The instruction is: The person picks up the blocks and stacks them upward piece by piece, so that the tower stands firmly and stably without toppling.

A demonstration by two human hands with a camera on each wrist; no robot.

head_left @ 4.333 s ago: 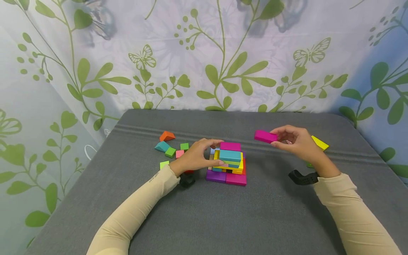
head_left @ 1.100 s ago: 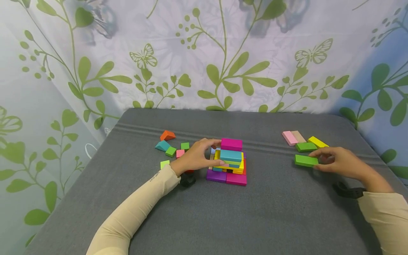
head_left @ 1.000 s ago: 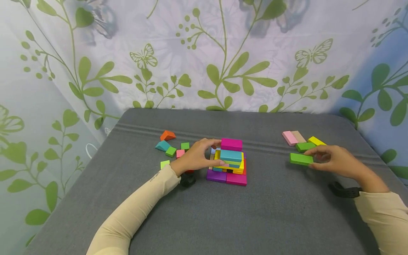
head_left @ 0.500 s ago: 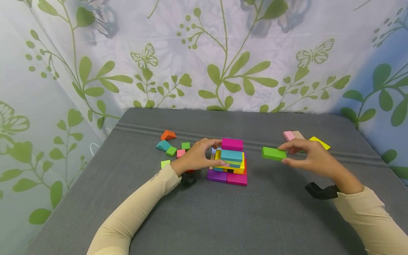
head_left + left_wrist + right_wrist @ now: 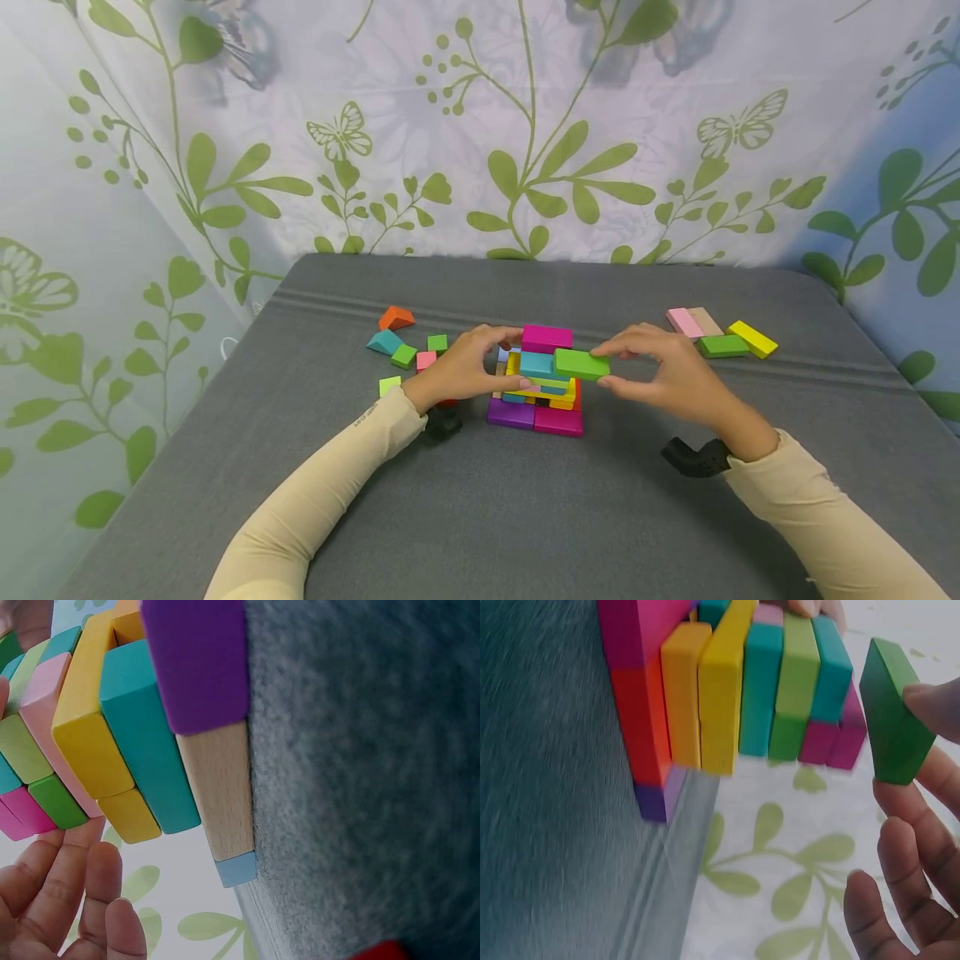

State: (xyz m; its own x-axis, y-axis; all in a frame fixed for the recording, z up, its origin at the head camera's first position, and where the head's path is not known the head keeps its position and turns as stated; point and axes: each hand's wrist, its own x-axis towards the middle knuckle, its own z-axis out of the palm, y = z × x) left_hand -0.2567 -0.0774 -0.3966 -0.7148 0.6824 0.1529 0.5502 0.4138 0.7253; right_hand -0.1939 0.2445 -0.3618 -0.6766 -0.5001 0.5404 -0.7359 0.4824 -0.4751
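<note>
A tower of colourful wooden blocks (image 5: 558, 421) stands mid-table, with a teal block (image 5: 536, 364) and magenta blocks (image 5: 547, 337) on its top. My left hand (image 5: 465, 365) holds the tower's upper layers from the left, thumb at the near side and fingers at the far side; in the left wrist view its fingertips touch near a pink block (image 5: 46, 701). With thumb and fingers, my right hand (image 5: 660, 371) pinches a green block (image 5: 581, 364) by its right end. In the right wrist view that green block (image 5: 892, 712) is apart from the tower's top.
Left of the tower lie small green and pink cubes, a teal wedge (image 5: 385, 342) and an orange wedge (image 5: 396, 317). At the right are a pink block (image 5: 684, 322), a beige block (image 5: 706, 322), a green block (image 5: 723, 346) and a yellow block (image 5: 753, 339). A patterned curtain hangs behind the table.
A magenta block from my right hand now sits on the tower. That hand has since taken a green block from the right and carried it left over the tower. My left hand stays put.
</note>
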